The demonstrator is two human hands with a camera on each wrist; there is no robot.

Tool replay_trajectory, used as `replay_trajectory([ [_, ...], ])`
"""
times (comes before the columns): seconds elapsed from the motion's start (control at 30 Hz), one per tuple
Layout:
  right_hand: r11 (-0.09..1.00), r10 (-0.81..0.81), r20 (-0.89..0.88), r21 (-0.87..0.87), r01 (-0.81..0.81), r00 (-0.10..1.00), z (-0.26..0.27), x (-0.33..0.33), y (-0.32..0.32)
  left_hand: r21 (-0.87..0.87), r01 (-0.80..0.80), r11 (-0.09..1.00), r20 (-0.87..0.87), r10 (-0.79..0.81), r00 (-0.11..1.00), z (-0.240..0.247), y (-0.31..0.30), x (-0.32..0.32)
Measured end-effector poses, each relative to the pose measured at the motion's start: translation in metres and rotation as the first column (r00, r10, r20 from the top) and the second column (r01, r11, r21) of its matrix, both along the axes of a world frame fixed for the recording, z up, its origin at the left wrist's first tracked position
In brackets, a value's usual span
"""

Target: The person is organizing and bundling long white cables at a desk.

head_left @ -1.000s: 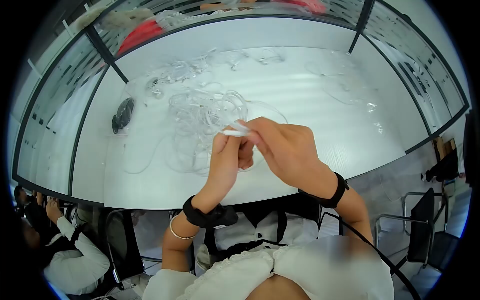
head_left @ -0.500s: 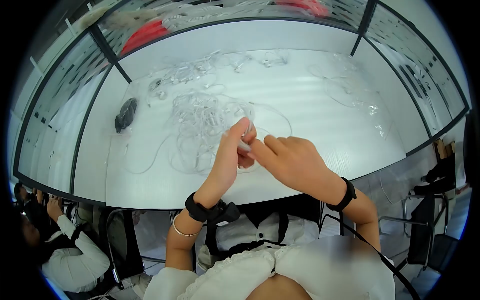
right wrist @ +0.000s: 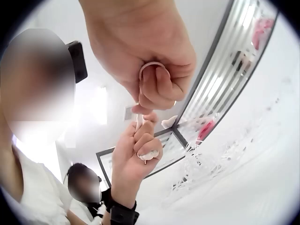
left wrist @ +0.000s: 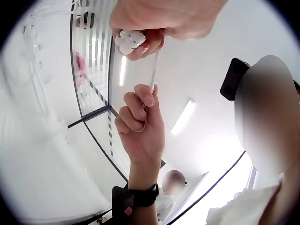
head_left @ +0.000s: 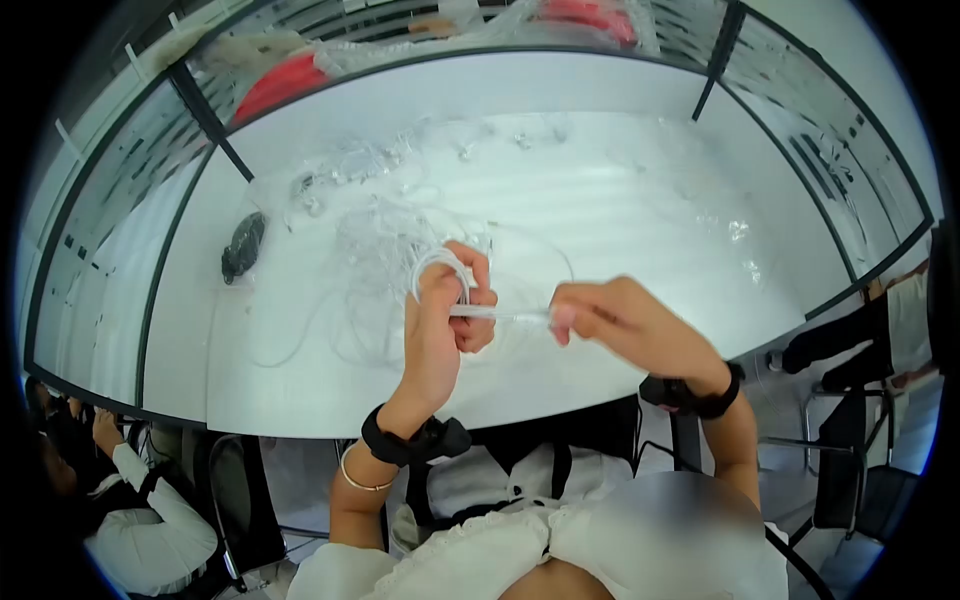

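Note:
My left hand [head_left: 432,330] grips a small coil of white cable [head_left: 440,258] above the desk. A stretch of cable [head_left: 512,316] runs straight from it to my right hand [head_left: 625,322], whose thumb and fingers pinch it. In the left wrist view, a bundle of white cable folds [left wrist: 129,42] pokes out of the left fist. The right wrist view has a thin cable loop [right wrist: 154,64] lying across the curled right fingers. Behind the left hand, a tangled heap of white cables [head_left: 375,245] lies on the desk.
The white desk [head_left: 660,260] has low partitions around it. A black bundle [head_left: 243,248] lies at the left, small cable pieces [head_left: 370,158] along the back, and clear plastic [head_left: 735,235] at the right. Another person [head_left: 155,515] sits at the lower left; a chair [head_left: 845,450] stands at the right.
The hands, close together before, are now apart: the right has moved right, with cable stretched between them. The left hand has shifted slightly left and down, and its coil now shows clearly.

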State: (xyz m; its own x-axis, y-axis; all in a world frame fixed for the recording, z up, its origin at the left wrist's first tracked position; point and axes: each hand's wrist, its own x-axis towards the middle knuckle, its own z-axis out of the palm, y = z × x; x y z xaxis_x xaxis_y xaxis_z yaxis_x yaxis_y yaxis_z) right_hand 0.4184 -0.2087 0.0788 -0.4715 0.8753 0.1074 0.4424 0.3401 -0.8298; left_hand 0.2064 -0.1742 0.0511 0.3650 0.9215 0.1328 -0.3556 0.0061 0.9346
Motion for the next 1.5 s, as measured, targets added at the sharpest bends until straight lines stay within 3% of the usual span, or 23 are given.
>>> replay_trajectory([
  [0.07, 0.989, -0.032, -0.206, -0.151, 0.001, 0.978, -0.005, 0.002, 0.005, 0.067, 0.015, 0.998, 0.010, -0.015, 1.000, 0.002, -0.005, -0.001],
  [0.17, 0.974, -0.127, -0.295, -0.220, 0.062, 0.947, -0.007, 0.003, 0.015, 0.076, 0.104, 0.992, 0.081, -0.110, 0.991, 0.006, -0.008, 0.002],
  [0.3, 0.965, -0.180, -0.421, -0.250, 0.077, 0.889, -0.002, 0.005, 0.027, 0.029, 0.408, 0.913, 0.075, -0.409, 0.910, 0.003, 0.000, -0.006],
  [0.4, 0.971, -0.171, -0.488, -0.232, 0.062, 0.856, -0.002, -0.001, 0.035, -0.080, 0.418, 0.905, 0.144, -0.405, 0.903, 0.009, -0.007, -0.005],
  [0.5, 0.967, -0.165, -0.533, -0.254, 0.029, 0.830, 0.006, -0.007, 0.031, -0.151, 0.478, 0.866, 0.104, -0.467, 0.878, 0.006, -0.006, -0.005],
  [0.63, 0.979, -0.116, -0.418, -0.199, 0.034, 0.901, 0.013, -0.014, 0.035, -0.160, 0.655, 0.738, 0.078, -0.652, 0.754, 0.008, 0.000, -0.006],
  [0.77, 0.987, -0.057, -0.343, -0.158, 0.002, 0.938, 0.013, -0.007, 0.041, -0.092, 0.694, 0.714, 0.168, -0.676, 0.717, 0.000, 0.004, -0.014],
  [0.8, 0.980, -0.060, -0.353, -0.199, -0.012, 0.934, 0.009, -0.003, 0.045, -0.139, 0.694, 0.707, 0.152, -0.677, 0.720, 0.002, 0.001, -0.014],
  [0.9, 0.995, -0.023, -0.231, -0.101, -0.001, 0.973, 0.004, -0.005, 0.052, -0.152, 0.746, 0.648, 0.136, -0.734, 0.666, 0.002, 0.002, -0.006],
  [1.03, 0.998, -0.057, -0.264, 0.008, 0.061, 0.963, -0.001, -0.024, 0.072, -0.225, 0.537, 0.813, 0.026, -0.546, 0.837, 0.003, 0.001, 0.008],
  [1.17, 0.985, -0.100, -0.515, -0.173, 0.011, 0.851, 0.006, -0.026, 0.065, -0.186, 0.145, 0.972, 0.063, -0.135, 0.989, -0.002, -0.002, 0.016],
  [1.2, 0.984, -0.166, -0.463, -0.140, 0.113, 0.870, -0.007, -0.026, 0.069, -0.154, 0.077, 0.985, 0.055, -0.069, 0.996, -0.006, 0.002, 0.014],
  [1.27, 0.933, -0.238, -0.372, 0.169, 0.318, 0.897, -0.028, -0.027, 0.066, -0.171, 0.023, 0.985, 0.042, -0.016, 0.999, -0.008, 0.004, 0.014],
  [1.37, 0.778, -0.292, -0.373, 0.443, 0.446, 0.881, -0.028, -0.031, 0.054, -0.132, -0.051, 0.990, 0.042, 0.057, 0.998, -0.010, 0.010, 0.016],
  [1.43, 0.746, -0.241, -0.322, 0.541, 0.387, 0.915, -0.016, -0.031, 0.043, -0.119, -0.117, 0.986, 0.018, 0.120, 0.993, -0.012, 0.013, 0.016],
  [1.5, 0.684, -0.240, -0.066, 0.696, 0.217, 0.969, -0.016, -0.037, 0.032, -0.108, -0.148, 0.983, -0.027, 0.146, 0.989, -0.012, 0.013, 0.018],
])
